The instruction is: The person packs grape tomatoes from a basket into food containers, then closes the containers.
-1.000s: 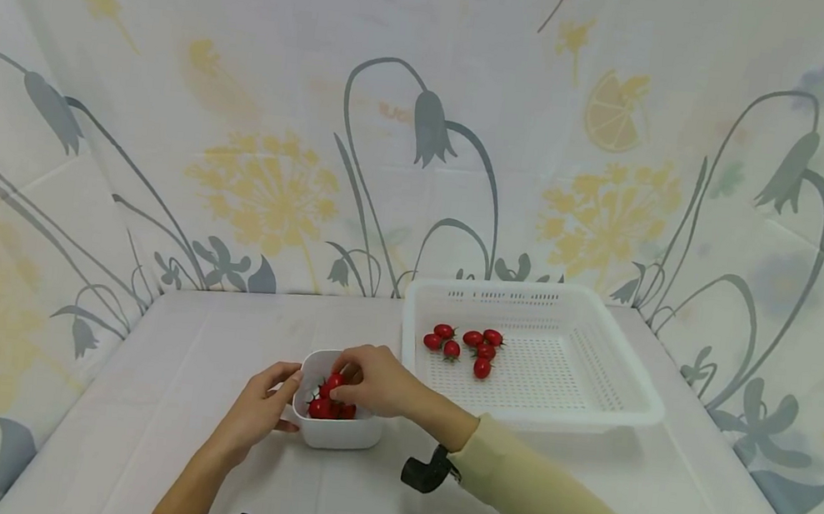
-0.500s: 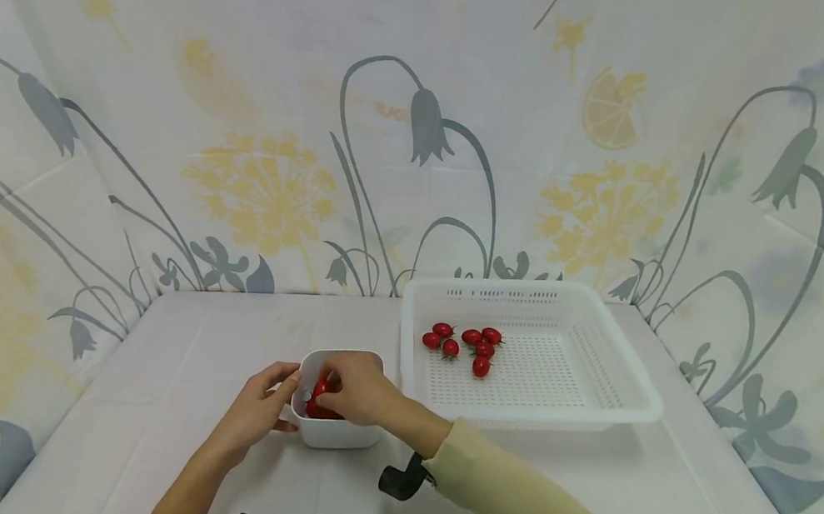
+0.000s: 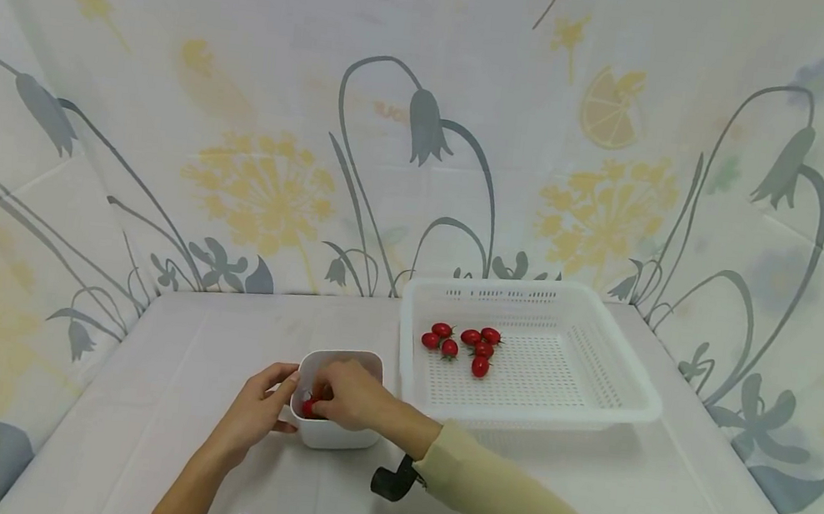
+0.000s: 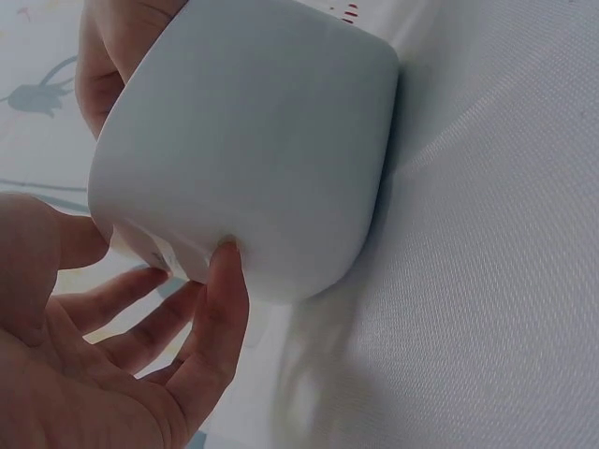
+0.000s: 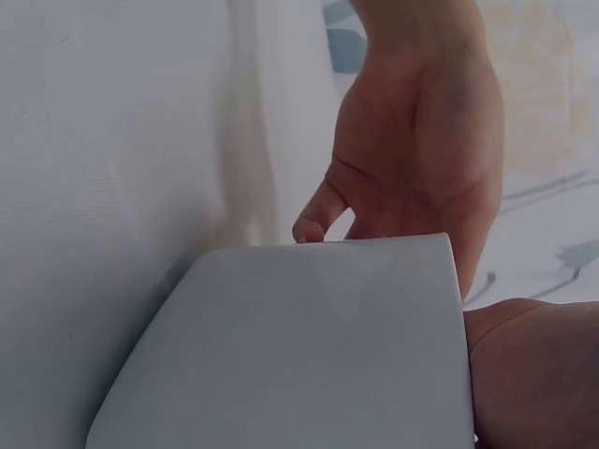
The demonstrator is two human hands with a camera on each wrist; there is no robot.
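A white square container (image 3: 336, 436) stands on the table, with red cherry tomatoes (image 3: 309, 406) inside it. On its left side my left hand (image 3: 258, 410) holds it, thumb at the rim and fingers against the side; the left wrist view shows the fingertips (image 4: 227, 257) on a small moulded grip. My right hand (image 3: 352, 395) dips into the container from the right with its fingers curled, and a bit of red shows between thumb and index finger. Its fingertips are hidden by the hand and the container wall (image 5: 309, 346).
At the back right is a white perforated basket (image 3: 558, 373) holding several cherry tomatoes (image 3: 480, 366) in its left part. Behind the table hangs a patterned cloth (image 3: 417, 207). A black wrist camera (image 3: 394, 481) sits below the right forearm.
My right hand has moved left and lower into the container, covering more of the tomatoes. The left hand keeps its hold, and the basket's tomatoes stay as they were.
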